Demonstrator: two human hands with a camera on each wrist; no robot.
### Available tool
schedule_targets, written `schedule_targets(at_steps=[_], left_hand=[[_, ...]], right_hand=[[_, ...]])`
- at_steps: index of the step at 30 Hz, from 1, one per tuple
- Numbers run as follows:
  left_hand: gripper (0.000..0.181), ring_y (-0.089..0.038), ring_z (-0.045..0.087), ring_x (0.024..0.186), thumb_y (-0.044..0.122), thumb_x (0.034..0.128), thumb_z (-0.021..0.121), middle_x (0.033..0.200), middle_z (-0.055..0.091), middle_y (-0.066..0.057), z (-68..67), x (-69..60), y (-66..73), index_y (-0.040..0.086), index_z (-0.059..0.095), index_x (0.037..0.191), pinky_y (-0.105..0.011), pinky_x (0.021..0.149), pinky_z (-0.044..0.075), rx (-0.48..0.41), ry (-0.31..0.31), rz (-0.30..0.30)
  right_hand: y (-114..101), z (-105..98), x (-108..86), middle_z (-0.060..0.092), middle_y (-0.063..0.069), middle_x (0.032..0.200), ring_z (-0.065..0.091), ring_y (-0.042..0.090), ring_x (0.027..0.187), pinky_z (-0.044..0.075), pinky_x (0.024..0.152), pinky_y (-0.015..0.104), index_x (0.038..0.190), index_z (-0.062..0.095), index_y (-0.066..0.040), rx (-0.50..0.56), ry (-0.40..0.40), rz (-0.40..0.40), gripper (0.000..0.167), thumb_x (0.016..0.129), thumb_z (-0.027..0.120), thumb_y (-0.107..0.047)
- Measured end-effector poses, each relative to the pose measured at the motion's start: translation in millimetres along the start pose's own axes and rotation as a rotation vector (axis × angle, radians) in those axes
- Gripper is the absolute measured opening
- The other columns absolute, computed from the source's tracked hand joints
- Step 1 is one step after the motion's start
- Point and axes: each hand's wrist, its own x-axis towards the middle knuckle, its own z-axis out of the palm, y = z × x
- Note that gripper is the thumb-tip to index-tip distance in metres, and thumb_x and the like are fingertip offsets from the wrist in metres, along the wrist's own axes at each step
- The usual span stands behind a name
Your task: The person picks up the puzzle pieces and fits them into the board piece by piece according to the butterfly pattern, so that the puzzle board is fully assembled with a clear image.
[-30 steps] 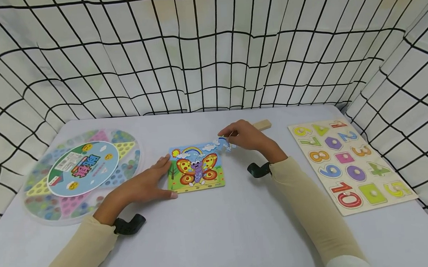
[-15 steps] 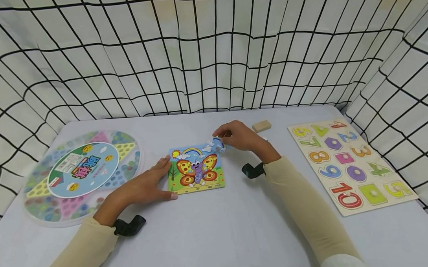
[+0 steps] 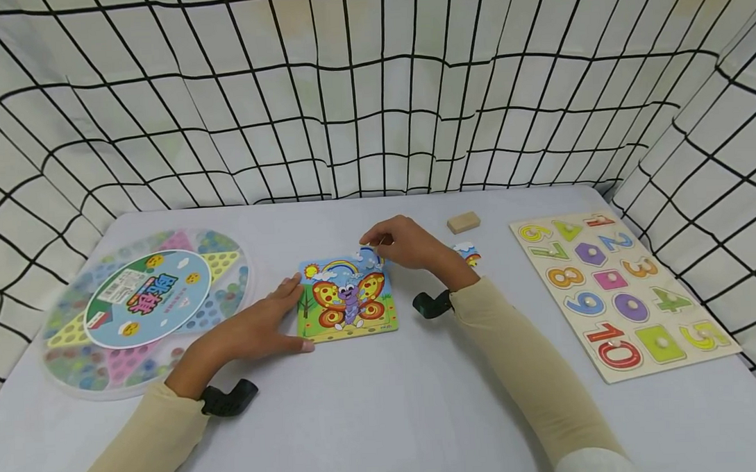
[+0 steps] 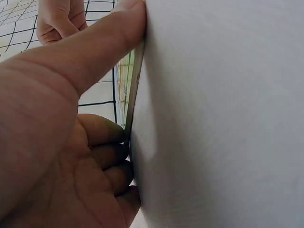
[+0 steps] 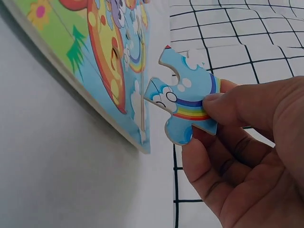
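A square butterfly jigsaw puzzle (image 3: pixel 349 299) lies on the white table in the head view. My left hand (image 3: pixel 259 327) rests at its left side, fingers along the left edge and thumb by the near left corner. In the left wrist view the fingertips and thumb touch the thin board edge (image 4: pixel 135 90). Between thumb and fingers my right hand (image 3: pixel 406 242) pinches a blue jigsaw piece (image 5: pixel 183 102) with a rainbow and cloud, over the puzzle's far right corner. The right wrist view shows this piece apart from the board.
Another loose jigsaw piece (image 3: pixel 469 252) lies behind the right wrist, near a small wooden block (image 3: pixel 463 222). A number-and-shape peg board (image 3: pixel 617 293) stands right. A round game board with marbles (image 3: pixel 146 310) lies left. Black netting (image 3: pixel 379 90) over white cloth surrounds the table.
My right hand has moved left with the jigsaw piece, from beside the puzzle to over its far right corner. The loose piece behind the wrist has come into sight. My left hand stays put.
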Motion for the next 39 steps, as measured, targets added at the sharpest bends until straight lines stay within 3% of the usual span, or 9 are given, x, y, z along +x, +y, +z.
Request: schedule_targets(at_steps=[18, 26, 39], left_hand=[[0.113, -0.039, 0.004, 0.146, 0.059, 0.0776, 0.073, 0.162, 0.001, -0.017, -0.4, 1.8, -0.4, -0.001, 0.016, 0.154, -0.058, 0.112, 0.016, -0.006, -0.008, -0.009], [0.113, -0.038, 0.004, 0.146, 0.059, 0.0775, 0.074, 0.162, 0.001, -0.016, -0.9, 1.7, 0.4, -0.002, 0.016, 0.154, -0.058, 0.112, 0.016, -0.006, -0.008, -0.002], [0.112, -0.039, 0.005, 0.146, 0.056, 0.0772, 0.076, 0.161, 0.003, -0.018, 1.0, 1.3, -2.3, -0.003, 0.017, 0.153, -0.056, 0.113, 0.018, 0.002, 0.008, 0.017]], right_hand=[[-21.1, 25.6, 17.4, 0.067, 0.002, 0.115, 0.059, 0.014, 0.099, 0.049, 0.086, 0.023, 0.118, 0.070, -0.008, 0.009, -0.061, 0.009, 0.025, 0.096, 0.058, -0.006], [-21.4, 31.9, 19.3, 0.068, 0.002, 0.113, 0.060, 0.013, 0.100, 0.049, 0.087, 0.023, 0.115, 0.071, -0.007, 0.038, -0.038, 0.008, 0.023, 0.096, 0.059, -0.005], [-27.0, 40.3, 20.0, 0.068, 0.002, 0.106, 0.058, 0.012, 0.096, 0.049, 0.082, 0.022, 0.111, 0.073, -0.008, -0.075, -0.022, -0.006, 0.020, 0.095, 0.061, -0.006]])
